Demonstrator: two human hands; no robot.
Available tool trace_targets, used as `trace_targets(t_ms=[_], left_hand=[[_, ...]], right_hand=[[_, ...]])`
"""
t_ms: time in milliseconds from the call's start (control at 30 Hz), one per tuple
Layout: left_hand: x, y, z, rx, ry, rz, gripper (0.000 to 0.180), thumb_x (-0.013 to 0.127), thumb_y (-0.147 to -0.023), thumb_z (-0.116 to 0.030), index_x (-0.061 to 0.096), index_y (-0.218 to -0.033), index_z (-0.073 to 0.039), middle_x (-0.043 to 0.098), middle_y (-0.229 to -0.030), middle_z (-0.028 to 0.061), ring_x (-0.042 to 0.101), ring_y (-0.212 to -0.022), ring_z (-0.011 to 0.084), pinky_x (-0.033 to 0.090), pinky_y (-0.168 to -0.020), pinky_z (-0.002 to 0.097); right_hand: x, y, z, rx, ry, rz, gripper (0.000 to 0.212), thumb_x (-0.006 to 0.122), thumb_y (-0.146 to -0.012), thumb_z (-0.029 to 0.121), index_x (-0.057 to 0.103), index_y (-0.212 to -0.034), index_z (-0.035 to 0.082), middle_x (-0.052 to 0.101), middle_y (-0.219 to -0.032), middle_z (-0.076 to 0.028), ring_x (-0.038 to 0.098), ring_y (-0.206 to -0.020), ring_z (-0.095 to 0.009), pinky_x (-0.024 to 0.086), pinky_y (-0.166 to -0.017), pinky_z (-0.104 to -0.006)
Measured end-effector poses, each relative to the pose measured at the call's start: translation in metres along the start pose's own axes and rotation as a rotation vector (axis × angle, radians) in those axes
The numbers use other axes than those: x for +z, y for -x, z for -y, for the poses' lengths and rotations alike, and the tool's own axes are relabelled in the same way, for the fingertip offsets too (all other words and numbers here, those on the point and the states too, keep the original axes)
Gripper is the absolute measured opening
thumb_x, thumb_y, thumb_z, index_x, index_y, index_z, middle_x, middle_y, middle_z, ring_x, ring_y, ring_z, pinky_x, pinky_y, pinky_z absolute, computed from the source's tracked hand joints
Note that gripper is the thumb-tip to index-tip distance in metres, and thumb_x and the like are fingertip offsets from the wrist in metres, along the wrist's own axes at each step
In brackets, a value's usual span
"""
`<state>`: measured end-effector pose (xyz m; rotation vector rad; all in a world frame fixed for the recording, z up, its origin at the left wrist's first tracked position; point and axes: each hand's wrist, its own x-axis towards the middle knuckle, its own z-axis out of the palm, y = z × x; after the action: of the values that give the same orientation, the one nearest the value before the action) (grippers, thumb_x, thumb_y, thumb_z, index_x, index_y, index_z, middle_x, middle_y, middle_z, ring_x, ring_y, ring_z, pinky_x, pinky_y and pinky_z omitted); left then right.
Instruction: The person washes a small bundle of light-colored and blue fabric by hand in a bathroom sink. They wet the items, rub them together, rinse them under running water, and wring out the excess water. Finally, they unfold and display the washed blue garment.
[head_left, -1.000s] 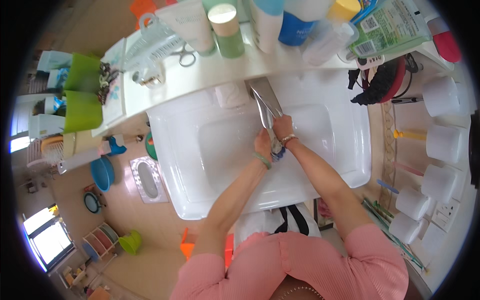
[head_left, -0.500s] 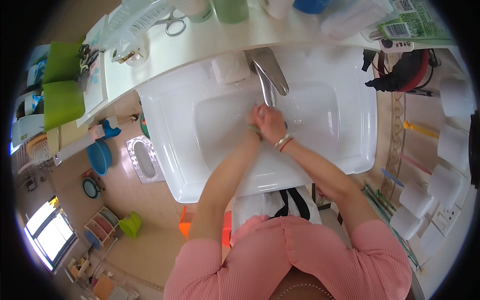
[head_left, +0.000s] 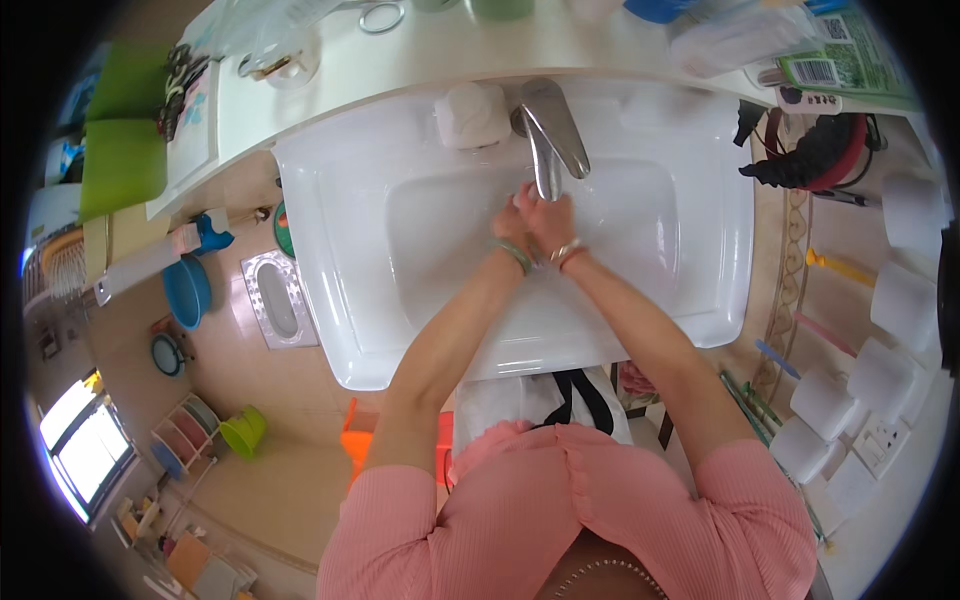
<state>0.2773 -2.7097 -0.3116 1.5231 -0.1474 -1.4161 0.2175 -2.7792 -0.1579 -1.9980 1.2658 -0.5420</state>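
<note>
Left hand (head_left: 509, 227) and right hand (head_left: 551, 224) have drawn together by the metal faucet (head_left: 545, 172) at the white sink's (head_left: 620, 225) back, can't tell if gripping anything; faucet looks rigid, likely slick wet, best held by its lever (head_left: 563, 130).

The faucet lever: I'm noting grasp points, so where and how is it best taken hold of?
The lever is probably best gripped near its free end, coming from above and the person's right. It is long and broad, juts toward the person and angles off to the right of the spout, leaving that side open; the hands are together at the spout's tip.
</note>
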Motion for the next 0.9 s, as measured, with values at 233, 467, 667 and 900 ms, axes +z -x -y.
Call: trace_targets(t_ms=[233, 467, 667, 900], left_hand=[[0.03, 0.059, -0.061, -0.175, -0.108, -0.07, 0.043, 0.044, -0.092, -0.041, 0.059, -0.111, -0.006, 0.061, -0.109, 0.0142, 0.056, -0.103, 0.0279, 0.045, -0.085, 0.0335], [0.064, 0.086, -0.106, -0.023, -0.276, -0.114, 0.036, 0.043, -0.094, -0.033, 0.056, -0.115, -0.006, 0.061, -0.11, 0.0106, 0.059, -0.099, 0.0231, 0.047, -0.084, 0.0391], [0.018, 0.039, -0.105, -0.191, 0.565, -0.069, 0.039, 0.047, -0.093, -0.037, 0.057, -0.111, -0.003, 0.064, -0.098, 0.0152, 0.062, -0.091, 0.028, 0.049, -0.074, 0.0421], [0.076, 0.097, -0.114, 0.459, -0.602, -0.149, 0.044, 0.039, -0.095, -0.042, 0.058, -0.106, -0.003, 0.063, -0.085, 0.02, 0.061, -0.088, 0.0339, 0.048, -0.07, 0.0426]], right_hand=[[-0.016, 0.022, 0.026, 0.001, -0.164, -0.045, 0.036, 0.059, -0.086, 0.031, 0.059, -0.071, -0.001, 0.061, -0.065, -0.019, 0.062, -0.06, -0.032, 0.043, -0.053, -0.041], [-0.017, -0.022, -0.1, 0.124, 0.164, 0.088, 0.032, 0.055, -0.089, 0.031, 0.063, -0.082, 0.001, 0.064, -0.078, -0.019, 0.062, -0.071, -0.035, 0.047, -0.062, -0.0417], [-0.065, 0.017, 0.008, 0.006, -0.322, 0.251, 0.027, 0.06, -0.088, 0.028, 0.063, -0.098, 0.003, 0.062, -0.07, -0.012, 0.062, -0.071, -0.025, 0.049, -0.068, -0.0357], [-0.015, -0.011, -0.075, 0.045, -0.041, 0.044, 0.017, 0.06, -0.082, 0.017, 0.063, -0.076, 0.001, 0.061, -0.067, -0.021, 0.062, -0.066, -0.036, 0.048, -0.058, -0.0405]])
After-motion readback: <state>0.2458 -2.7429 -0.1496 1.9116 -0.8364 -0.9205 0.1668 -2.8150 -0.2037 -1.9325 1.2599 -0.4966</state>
